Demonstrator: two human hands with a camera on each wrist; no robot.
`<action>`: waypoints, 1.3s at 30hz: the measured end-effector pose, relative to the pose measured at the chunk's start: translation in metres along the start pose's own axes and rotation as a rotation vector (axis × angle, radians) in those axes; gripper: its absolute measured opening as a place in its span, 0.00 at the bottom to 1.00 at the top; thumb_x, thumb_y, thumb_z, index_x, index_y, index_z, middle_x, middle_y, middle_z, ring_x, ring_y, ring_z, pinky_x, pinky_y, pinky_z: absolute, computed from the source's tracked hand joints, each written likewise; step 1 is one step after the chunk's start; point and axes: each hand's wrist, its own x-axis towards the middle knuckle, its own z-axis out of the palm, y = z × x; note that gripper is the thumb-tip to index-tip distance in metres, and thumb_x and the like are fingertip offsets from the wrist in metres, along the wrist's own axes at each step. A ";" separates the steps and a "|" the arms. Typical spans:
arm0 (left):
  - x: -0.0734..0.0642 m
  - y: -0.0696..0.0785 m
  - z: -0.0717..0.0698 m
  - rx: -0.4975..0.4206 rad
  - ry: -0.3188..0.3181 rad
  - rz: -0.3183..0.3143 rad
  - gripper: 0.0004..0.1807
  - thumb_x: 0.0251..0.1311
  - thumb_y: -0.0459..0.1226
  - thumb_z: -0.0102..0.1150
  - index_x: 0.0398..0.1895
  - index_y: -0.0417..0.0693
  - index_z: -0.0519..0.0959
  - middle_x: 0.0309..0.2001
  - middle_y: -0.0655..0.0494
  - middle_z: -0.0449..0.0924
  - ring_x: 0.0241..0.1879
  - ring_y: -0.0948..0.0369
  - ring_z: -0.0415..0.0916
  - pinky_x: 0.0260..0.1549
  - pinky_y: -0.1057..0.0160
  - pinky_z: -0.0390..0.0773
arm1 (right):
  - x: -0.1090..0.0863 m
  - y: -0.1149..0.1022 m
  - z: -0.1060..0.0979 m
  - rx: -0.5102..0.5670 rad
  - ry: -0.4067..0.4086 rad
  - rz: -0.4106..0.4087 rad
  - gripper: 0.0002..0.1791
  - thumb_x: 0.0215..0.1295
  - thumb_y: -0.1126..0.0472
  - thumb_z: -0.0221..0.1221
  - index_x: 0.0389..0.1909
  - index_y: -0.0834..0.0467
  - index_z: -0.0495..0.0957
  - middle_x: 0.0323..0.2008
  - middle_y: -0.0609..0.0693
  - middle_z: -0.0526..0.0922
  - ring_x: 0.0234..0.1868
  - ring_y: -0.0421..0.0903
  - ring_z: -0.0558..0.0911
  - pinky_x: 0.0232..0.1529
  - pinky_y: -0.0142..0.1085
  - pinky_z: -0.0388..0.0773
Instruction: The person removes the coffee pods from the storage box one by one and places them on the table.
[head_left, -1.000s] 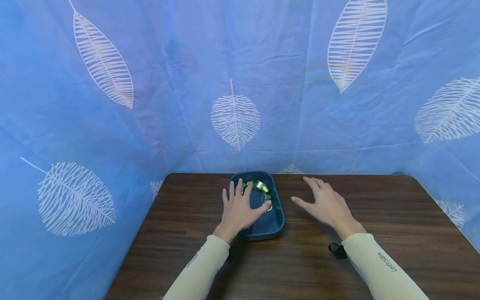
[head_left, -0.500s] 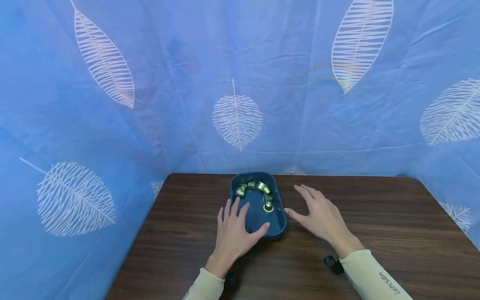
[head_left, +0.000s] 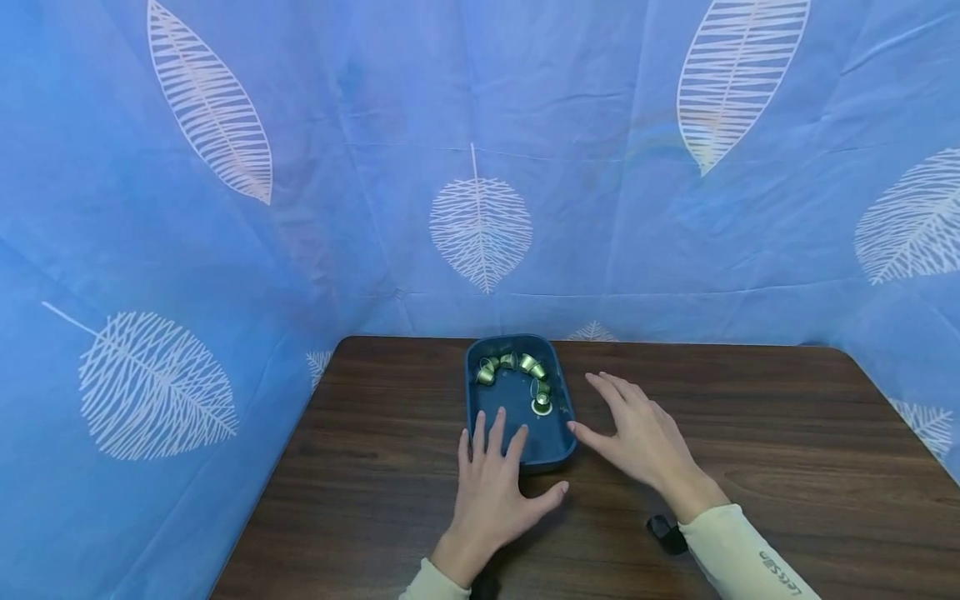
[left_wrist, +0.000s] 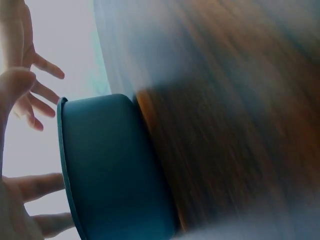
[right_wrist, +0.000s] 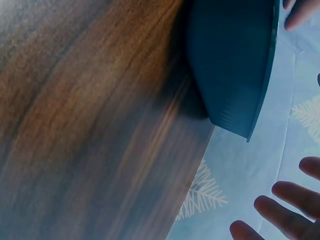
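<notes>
A dark blue plastic tub (head_left: 513,429) with rounded corners stands on the table. Inside it, small shiny green coffee capsules (head_left: 486,375) lie in a curved row along the far and right sides. My left hand (head_left: 491,496) is spread over the tub's near left corner, its fingertips overlapping the rim. Just right of the tub is my right hand (head_left: 647,440), fingers extended and thumb tip close to the rim. Both hands hold nothing. In the left wrist view the tub's outer wall (left_wrist: 115,170) fills the middle; the right wrist view shows its opposite wall (right_wrist: 230,65).
The dark wooden table (head_left: 360,475) ends just behind the tub. Beyond it hangs a blue cloth (head_left: 360,208) with white leaf prints. A black wrist camera (head_left: 666,533) sits under the right wrist.
My left hand has drawn back from over the tub toward the near edge, uncovering the capsules. My right hand has come slightly nearer and closer to the tub. The head view has shifted a little.
</notes>
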 end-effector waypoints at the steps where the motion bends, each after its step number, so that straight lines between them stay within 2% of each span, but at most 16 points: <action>1: 0.001 0.001 0.001 0.000 0.011 -0.005 0.50 0.60 0.77 0.59 0.75 0.55 0.77 0.82 0.41 0.65 0.83 0.35 0.58 0.74 0.26 0.64 | -0.001 0.000 0.001 -0.001 0.000 0.001 0.46 0.70 0.33 0.66 0.81 0.54 0.67 0.76 0.64 0.73 0.72 0.69 0.76 0.62 0.69 0.79; 7: 0.011 0.005 0.003 0.000 0.052 -0.041 0.50 0.61 0.76 0.59 0.75 0.53 0.77 0.81 0.39 0.66 0.82 0.34 0.58 0.73 0.26 0.65 | -0.002 -0.003 0.004 0.003 0.000 -0.003 0.46 0.70 0.34 0.66 0.80 0.55 0.68 0.76 0.64 0.73 0.72 0.68 0.77 0.61 0.69 0.79; 15: 0.022 0.004 0.011 -0.002 0.088 -0.037 0.50 0.61 0.77 0.57 0.75 0.54 0.77 0.81 0.39 0.66 0.82 0.34 0.59 0.73 0.26 0.65 | -0.003 0.000 0.005 0.013 0.012 0.008 0.45 0.69 0.35 0.68 0.80 0.54 0.68 0.76 0.62 0.74 0.72 0.67 0.77 0.60 0.68 0.81; 22: 0.020 0.003 0.005 -0.038 0.118 -0.029 0.49 0.57 0.73 0.67 0.75 0.56 0.77 0.83 0.39 0.62 0.81 0.33 0.60 0.72 0.26 0.67 | -0.007 -0.005 0.011 0.029 0.017 0.000 0.45 0.68 0.36 0.69 0.79 0.53 0.69 0.75 0.60 0.75 0.71 0.66 0.79 0.56 0.66 0.84; 25: 0.016 -0.001 -0.001 -0.062 0.085 -0.039 0.49 0.56 0.71 0.70 0.76 0.56 0.76 0.84 0.39 0.60 0.81 0.32 0.60 0.70 0.26 0.69 | -0.008 -0.010 0.012 0.037 0.030 0.010 0.44 0.67 0.37 0.70 0.79 0.52 0.71 0.75 0.59 0.77 0.69 0.65 0.81 0.55 0.65 0.84; 31: 0.011 -0.006 -0.017 -0.124 -0.044 -0.073 0.49 0.58 0.69 0.70 0.79 0.56 0.73 0.85 0.39 0.56 0.81 0.31 0.59 0.69 0.23 0.67 | -0.010 -0.023 0.013 0.110 0.051 0.031 0.42 0.68 0.39 0.71 0.78 0.51 0.72 0.75 0.57 0.77 0.71 0.63 0.80 0.56 0.64 0.85; 34: 0.008 -0.009 -0.024 -0.144 -0.060 -0.073 0.48 0.60 0.68 0.70 0.78 0.54 0.73 0.85 0.39 0.57 0.81 0.31 0.58 0.70 0.22 0.66 | -0.009 -0.032 0.018 0.138 0.055 0.034 0.41 0.69 0.39 0.70 0.78 0.50 0.73 0.75 0.56 0.77 0.71 0.62 0.80 0.55 0.64 0.85; 39: 0.013 -0.008 -0.020 -0.160 -0.055 -0.048 0.45 0.65 0.66 0.66 0.78 0.52 0.73 0.85 0.37 0.58 0.81 0.31 0.58 0.71 0.23 0.66 | -0.005 -0.037 0.021 0.121 0.091 0.014 0.37 0.68 0.43 0.72 0.74 0.51 0.76 0.73 0.57 0.79 0.68 0.61 0.82 0.53 0.62 0.86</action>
